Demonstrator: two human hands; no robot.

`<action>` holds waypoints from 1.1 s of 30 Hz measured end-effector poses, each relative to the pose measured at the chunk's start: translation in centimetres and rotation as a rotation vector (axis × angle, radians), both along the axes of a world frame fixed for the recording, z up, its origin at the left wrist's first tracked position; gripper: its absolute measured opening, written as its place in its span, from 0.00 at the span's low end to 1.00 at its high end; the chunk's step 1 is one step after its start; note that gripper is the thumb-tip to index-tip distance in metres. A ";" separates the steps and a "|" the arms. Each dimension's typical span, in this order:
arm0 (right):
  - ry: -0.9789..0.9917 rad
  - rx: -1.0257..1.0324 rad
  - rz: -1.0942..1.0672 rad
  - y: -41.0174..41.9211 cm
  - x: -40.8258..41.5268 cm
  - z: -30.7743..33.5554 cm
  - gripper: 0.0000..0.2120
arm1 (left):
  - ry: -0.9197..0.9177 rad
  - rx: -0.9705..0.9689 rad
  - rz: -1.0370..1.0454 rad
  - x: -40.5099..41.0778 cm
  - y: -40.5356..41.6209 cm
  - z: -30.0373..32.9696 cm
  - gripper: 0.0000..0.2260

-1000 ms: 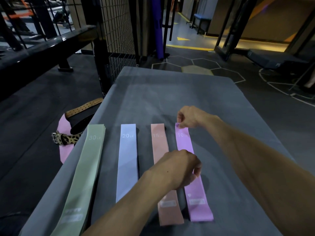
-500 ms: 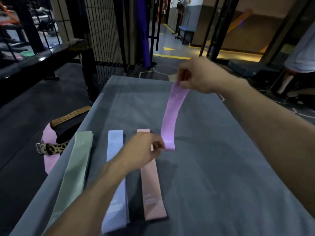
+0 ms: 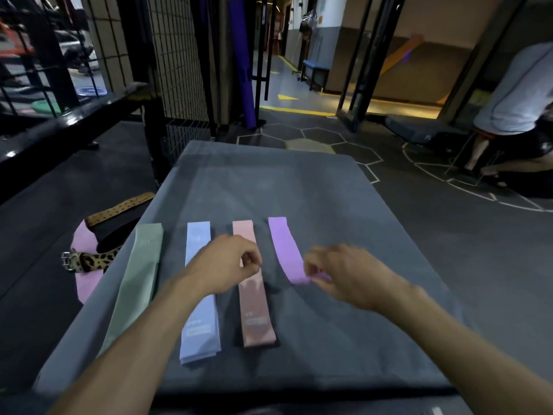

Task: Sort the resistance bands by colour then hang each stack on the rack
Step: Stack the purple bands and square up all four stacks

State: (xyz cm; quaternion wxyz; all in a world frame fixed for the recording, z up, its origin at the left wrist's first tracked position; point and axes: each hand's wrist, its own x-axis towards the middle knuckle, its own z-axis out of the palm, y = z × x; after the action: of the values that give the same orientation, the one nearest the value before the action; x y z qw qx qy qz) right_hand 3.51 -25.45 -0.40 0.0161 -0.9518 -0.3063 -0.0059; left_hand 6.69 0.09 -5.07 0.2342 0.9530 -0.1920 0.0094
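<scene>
Floor left of table: leopard-print belt [image 3: 89, 261] on a pink mat [image 3: 85, 283], tan studded belt [image 3: 119, 208] just behind. Grey table [image 3: 344, 220] holds four bands side by side: green band [image 3: 134, 283], blue band [image 3: 199, 319], peach band [image 3: 256, 313], purple band [image 3: 284, 250]. Left hand [image 3: 223, 268] hovers over blue and peach bands, fingers curled, thumb meeting fingertips, nothing visibly held. Purple band lies curved, far end flat on table. Right hand [image 3: 347, 277] pinches its near end; blurred. Seated person [image 3: 514, 94] far right, wire rack [image 3: 176, 55] behind table.
</scene>
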 end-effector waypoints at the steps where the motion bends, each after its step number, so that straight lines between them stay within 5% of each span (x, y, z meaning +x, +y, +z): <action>1: 0.025 -0.019 0.011 -0.5 -1.1 -0.7 0.03 | 0.019 0.027 -0.026 -0.4 -0.3 0.0 0.03; 7: 0.081 0.014 0.120 -2.5 -5.9 -2.0 0.05 | 0.056 0.099 -0.173 -2.5 -3.9 -0.7 0.08; 15: 0.115 0.057 0.181 -3.0 -9.3 -1.3 0.12 | 0.018 0.270 -0.410 -3.8 -7.2 -4.1 0.29; 22: 0.052 0.192 0.159 -3.1 -9.4 -0.4 0.13 | -0.066 0.147 -0.405 -3.9 -6.9 -4.3 0.11; 25: 0.061 0.162 0.138 -3.0 -8.7 0.0 0.04 | -0.075 0.142 -0.369 -3.7 -7.2 -4.3 0.09; 33: 0.070 0.141 0.132 -2.5 -7.7 0.3 0.04 | -0.045 0.101 -0.341 -3.4 -7.1 -3.4 0.08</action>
State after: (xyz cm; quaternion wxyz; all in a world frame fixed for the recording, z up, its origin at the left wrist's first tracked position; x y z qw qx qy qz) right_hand -4.18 -27.97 -0.05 0.0940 -0.9257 -0.3662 0.0068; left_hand 3.28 -7.04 -8.46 0.1799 0.9166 -0.3564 -0.0188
